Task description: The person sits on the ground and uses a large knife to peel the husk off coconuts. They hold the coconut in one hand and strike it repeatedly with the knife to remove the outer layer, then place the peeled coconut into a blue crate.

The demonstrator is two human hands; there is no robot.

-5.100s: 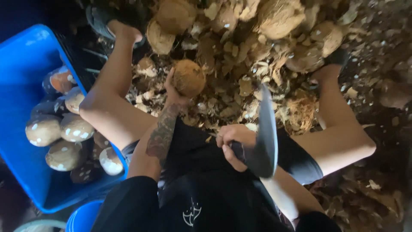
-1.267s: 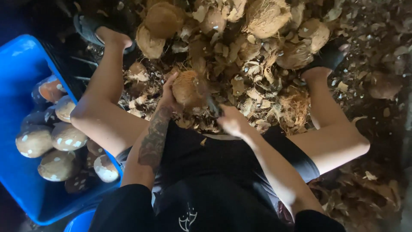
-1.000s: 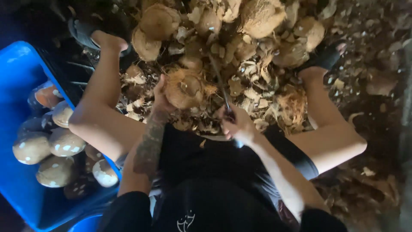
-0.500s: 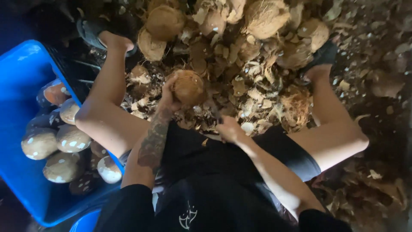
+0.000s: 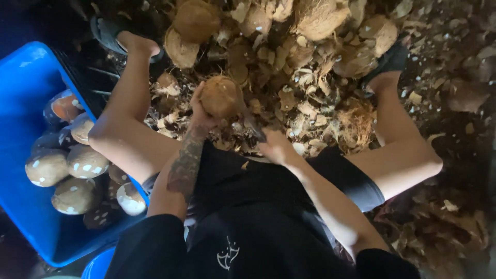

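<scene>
coconut (image 5: 221, 96), brown and hairy, sits in the left hand (image 5: 200, 111) out in front of the knees, above a heap of husk scraps (image 5: 310, 98). the left fingers are curled around its near side and underside, cupping it firmly; the forearm below carries a dark tattoo. the right hand (image 5: 276, 147) is lower and closer to the body, fist closed around the handle of a knife (image 5: 254, 126) whose dark blade points up toward the coconut; whether the blade touches the shell cannot be told. to the left, beside the left leg, stands a blue tub (image 5: 31, 77) holding peeled coconuts (image 5: 67, 170), pale brown with white patches. more whole coconuts (image 5: 196, 20) lie at the far edge of the heap. black sandals (image 5: 106, 33) are on the feet, black shorts (image 5: 243, 181) across the lap.
</scene>
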